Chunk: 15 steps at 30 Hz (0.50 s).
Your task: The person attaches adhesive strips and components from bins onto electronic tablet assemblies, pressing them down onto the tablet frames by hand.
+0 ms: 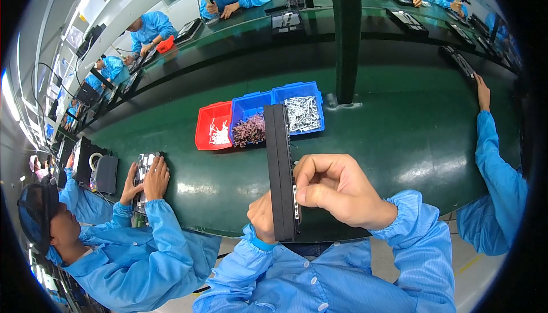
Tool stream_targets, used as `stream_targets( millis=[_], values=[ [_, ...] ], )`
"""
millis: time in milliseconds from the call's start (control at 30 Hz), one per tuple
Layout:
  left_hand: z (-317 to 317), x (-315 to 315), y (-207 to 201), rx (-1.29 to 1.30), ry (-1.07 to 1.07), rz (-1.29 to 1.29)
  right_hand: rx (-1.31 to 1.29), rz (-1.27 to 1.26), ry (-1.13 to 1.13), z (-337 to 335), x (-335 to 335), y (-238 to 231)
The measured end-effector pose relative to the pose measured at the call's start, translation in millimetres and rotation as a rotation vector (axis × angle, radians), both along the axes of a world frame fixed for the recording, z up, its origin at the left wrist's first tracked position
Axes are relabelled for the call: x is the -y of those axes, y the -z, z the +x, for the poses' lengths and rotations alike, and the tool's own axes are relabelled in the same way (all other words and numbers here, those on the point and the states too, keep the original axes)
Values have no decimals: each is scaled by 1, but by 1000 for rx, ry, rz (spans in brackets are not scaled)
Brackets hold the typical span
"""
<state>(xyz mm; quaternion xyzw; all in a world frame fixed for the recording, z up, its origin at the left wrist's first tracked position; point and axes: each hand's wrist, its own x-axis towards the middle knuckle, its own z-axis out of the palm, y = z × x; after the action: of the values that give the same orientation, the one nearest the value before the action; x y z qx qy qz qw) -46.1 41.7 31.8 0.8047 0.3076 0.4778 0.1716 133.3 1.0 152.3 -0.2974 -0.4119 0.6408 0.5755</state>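
A flat black case (277,170) stands on edge in front of my chest, its narrow side facing up. My left hand (262,216) grips it from the left, most of its fingers hidden behind the case. At the case's right face, my right hand (342,190) is closed, thumb and forefinger pinched against a light metal strip (297,203) with dark spots. Whatever sits between those fingertips is too small or hidden to make out. Beyond the case are a red bin (201,124) of white pieces, a blue bin (249,101) of reddish-brown parts and another blue bin (321,116) of silvery parts.
The green tabletop (411,136) curves around me. A dark green post (345,39) rises behind the bins. At left, a co-worker (142,244) handles a tray of parts (140,199); at right, a sleeved arm (491,147) reaches to a black case (458,62). More workers sit across.
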Motion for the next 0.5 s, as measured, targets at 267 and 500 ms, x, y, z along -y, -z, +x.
stream_targets(
  millis=[267,500],
  values=[
    [6,-5,-12,-33,-17,161,5,-48,21,1,-2,-2],
    [6,-6,-15,-134,26,181,-16,6,59,3,-2,4]
  ],
)
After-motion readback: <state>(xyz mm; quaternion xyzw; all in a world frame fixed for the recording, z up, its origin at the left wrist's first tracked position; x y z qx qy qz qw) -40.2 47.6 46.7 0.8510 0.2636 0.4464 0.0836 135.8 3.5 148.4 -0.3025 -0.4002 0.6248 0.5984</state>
